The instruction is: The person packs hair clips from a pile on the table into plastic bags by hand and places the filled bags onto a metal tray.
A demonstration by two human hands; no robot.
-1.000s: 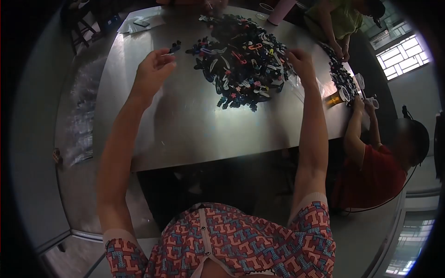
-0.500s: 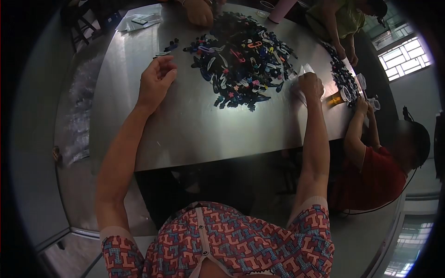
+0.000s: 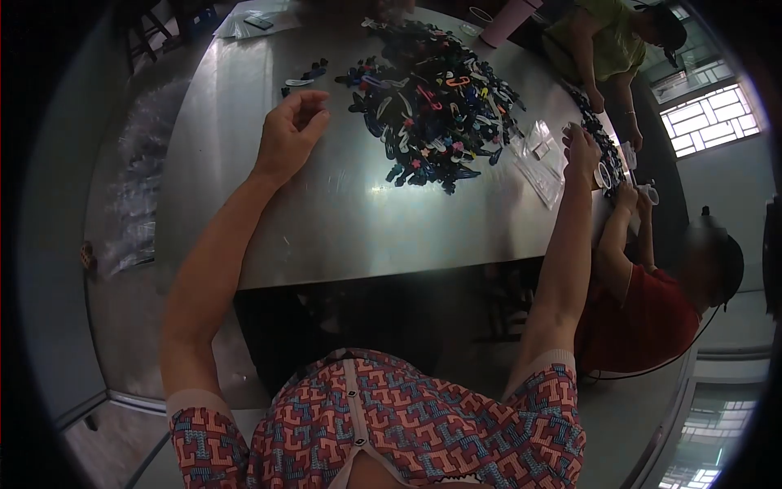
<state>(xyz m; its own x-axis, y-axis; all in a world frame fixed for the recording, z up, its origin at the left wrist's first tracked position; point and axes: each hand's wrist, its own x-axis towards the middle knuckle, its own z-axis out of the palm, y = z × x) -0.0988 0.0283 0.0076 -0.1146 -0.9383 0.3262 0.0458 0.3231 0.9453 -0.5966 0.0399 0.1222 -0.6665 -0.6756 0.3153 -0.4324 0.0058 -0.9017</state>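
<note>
A large heap of hair clips (image 3: 440,106), mostly dark with some coloured ones, lies on the metal table. My left hand (image 3: 292,138) hovers left of the heap, thumb and loosely bent fingers apart, holding nothing. Just beyond its fingertips are a few loose hair clips (image 3: 301,81). My right hand (image 3: 581,152) is right of the heap with its fingers curled together; whatever they hold is too small to make out. Beside it, clear plastic bags (image 3: 541,167) lie flat on the table.
A second row of clips (image 3: 599,126) runs along the right edge, with clear cups (image 3: 648,194) by it. Co-workers in a red shirt (image 3: 643,318) and a green shirt (image 3: 607,41) work there. A pink bottle (image 3: 509,23) and more plastic bags (image 3: 244,24) are at the back.
My right hand has left the plastic bags and moved right and slightly down toward the cups. My left hand has shifted a little right. The hand at the far side has drawn back.
</note>
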